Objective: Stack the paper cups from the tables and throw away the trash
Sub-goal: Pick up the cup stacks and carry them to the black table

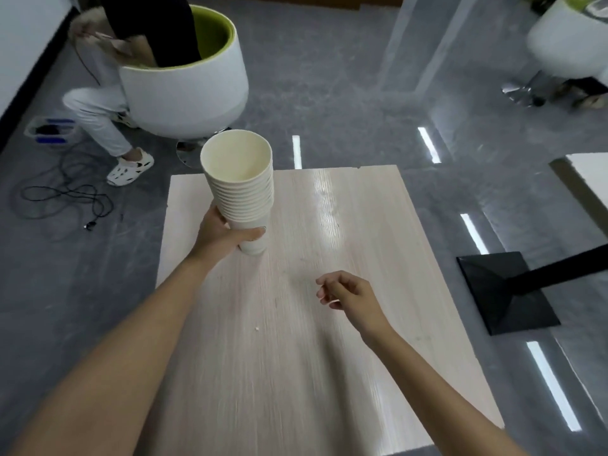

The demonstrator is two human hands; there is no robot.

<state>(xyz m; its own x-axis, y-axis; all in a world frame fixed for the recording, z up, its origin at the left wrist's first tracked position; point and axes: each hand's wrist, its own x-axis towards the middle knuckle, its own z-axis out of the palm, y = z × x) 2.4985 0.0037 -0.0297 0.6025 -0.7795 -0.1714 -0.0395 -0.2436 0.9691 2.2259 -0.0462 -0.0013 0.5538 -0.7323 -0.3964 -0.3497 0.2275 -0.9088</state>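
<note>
Head view: the left hand (223, 236) wraps fingers and thumb round the lowest cup of one stack of paper cups (241, 192), which leans slightly left over the far left part of the desk (362, 225). Whether its base touches the wood I cannot tell. Roughly a dozen nested rims show, too tight to count surely. The right hand (352, 294) hovers well apart, nearer and rightward, fingers loosely curled, holding nothing. One small white crumb (257, 328) lies between the forearms.

One cup stack (241, 192), two hands (227, 236) (348, 292), two chairs (184, 90) (569, 44) — one crumb (257, 328)
</note>
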